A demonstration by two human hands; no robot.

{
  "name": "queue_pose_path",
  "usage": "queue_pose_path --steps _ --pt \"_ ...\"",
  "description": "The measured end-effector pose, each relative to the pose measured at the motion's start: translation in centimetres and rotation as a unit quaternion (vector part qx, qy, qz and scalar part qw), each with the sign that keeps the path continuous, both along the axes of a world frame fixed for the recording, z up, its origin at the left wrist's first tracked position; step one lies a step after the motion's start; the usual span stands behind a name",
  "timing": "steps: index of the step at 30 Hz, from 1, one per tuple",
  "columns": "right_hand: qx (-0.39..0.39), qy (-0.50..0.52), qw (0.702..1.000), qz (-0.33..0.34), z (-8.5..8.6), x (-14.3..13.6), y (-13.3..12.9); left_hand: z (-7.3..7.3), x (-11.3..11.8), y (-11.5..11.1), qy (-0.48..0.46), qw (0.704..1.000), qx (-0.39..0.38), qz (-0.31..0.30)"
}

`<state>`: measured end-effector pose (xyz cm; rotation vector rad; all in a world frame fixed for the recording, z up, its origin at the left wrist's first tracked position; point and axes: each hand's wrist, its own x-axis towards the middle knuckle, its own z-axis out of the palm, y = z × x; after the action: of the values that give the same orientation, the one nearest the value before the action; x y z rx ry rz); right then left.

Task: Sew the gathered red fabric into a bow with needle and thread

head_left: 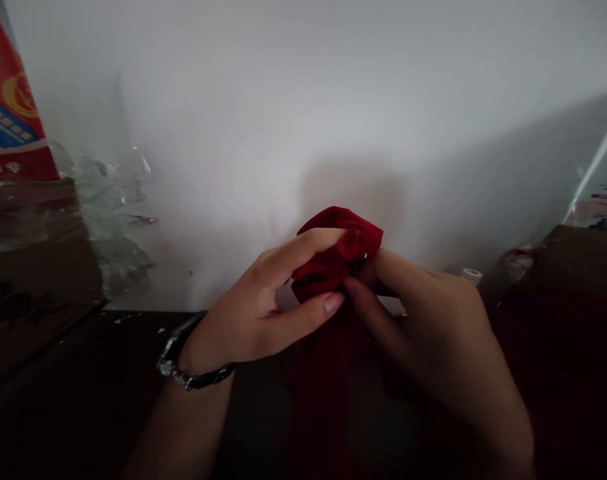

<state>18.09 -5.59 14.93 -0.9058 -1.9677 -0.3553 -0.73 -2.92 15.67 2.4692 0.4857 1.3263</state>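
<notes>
A folded piece of red fabric (328,260), gathered at its middle like a bow, is held up in front of the wall. My left hand (263,300) grips it from the left, fingers behind the upper fold and thumb along the lower edge. On the other side my right hand (428,320) pinches the gathered part between thumb and index finger. A tiny pale speck shows by those fingertips; what it is, I cannot make out. Below the hands hangs a dark red strip (323,393), dim in the shadow. A dark bracelet (183,360) circles my left wrist.
A white wall (243,120) rises close behind the hands. At left, a red printed bag (13,120) rests on a cardboard box (38,267), beside crumpled clear plastic (116,220). A white cap (472,274) and another box (578,260) stand at right.
</notes>
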Motion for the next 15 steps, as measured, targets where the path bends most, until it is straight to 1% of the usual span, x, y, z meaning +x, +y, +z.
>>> queue_pose_path --steps 4,7,10,12,13,15 --pt "0.012 0.015 1.000 0.017 0.1 -0.2 0.1 -0.1 -0.1 -0.2 0.034 0.998 0.036 0.038" --pt "-0.002 0.013 0.999 0.031 0.2 -0.1 0.1 -0.2 -0.1 -0.1 0.026 0.996 0.055 0.063" --pt "-0.034 0.007 0.998 0.055 0.5 0.4 -0.1 -0.1 -0.1 0.3 0.019 0.997 0.039 0.070" --pt "-0.030 0.039 0.996 0.072 0.7 0.9 -0.2 0.1 -0.3 0.5 0.029 0.998 0.015 0.056" --pt "-0.016 0.064 0.994 0.085 0.8 1.1 -0.2 0.2 -0.5 0.5 0.035 0.999 0.000 0.038" --pt "0.015 0.105 0.986 0.125 1.0 1.5 0.1 0.3 -0.8 0.6 0.043 0.998 -0.038 -0.019"
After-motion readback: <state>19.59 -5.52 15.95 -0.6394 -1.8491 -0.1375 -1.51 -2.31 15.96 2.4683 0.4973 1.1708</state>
